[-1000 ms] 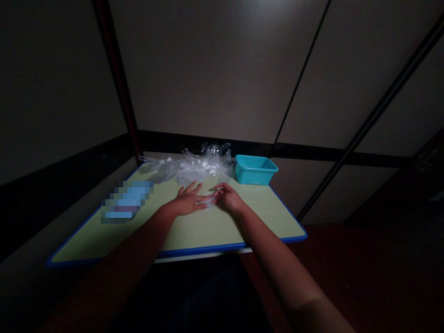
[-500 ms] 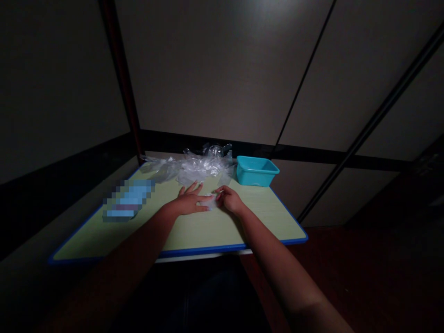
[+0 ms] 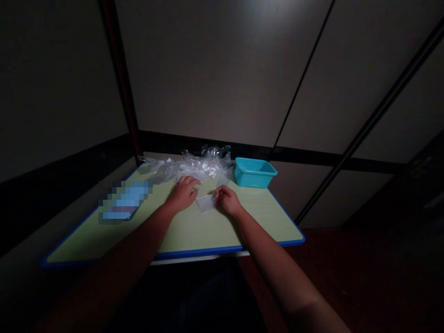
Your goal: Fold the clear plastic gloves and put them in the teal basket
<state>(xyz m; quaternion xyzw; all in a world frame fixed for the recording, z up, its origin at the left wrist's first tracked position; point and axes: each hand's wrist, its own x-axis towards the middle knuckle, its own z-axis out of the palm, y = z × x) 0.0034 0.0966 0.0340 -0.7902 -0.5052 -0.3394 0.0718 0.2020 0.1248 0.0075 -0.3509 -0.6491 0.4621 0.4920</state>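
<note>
The half-curled left hand is looking empty beside the sheet. The bent-fingered right hand, grip unclear, is perhaps steadying it.

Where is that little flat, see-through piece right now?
In the head view, the flat piece lies near the middle of the table, between the left hand and right hand, nearer the viewer than the clear plastic heap.

Pixels blot out the blue thing — what it is can't be told. The right hand covers one end of the film, so any grip there is hidden. The bin masks its own bottom. Shadow swallows the left arm — the bottom edge crops the right arm.
</note>
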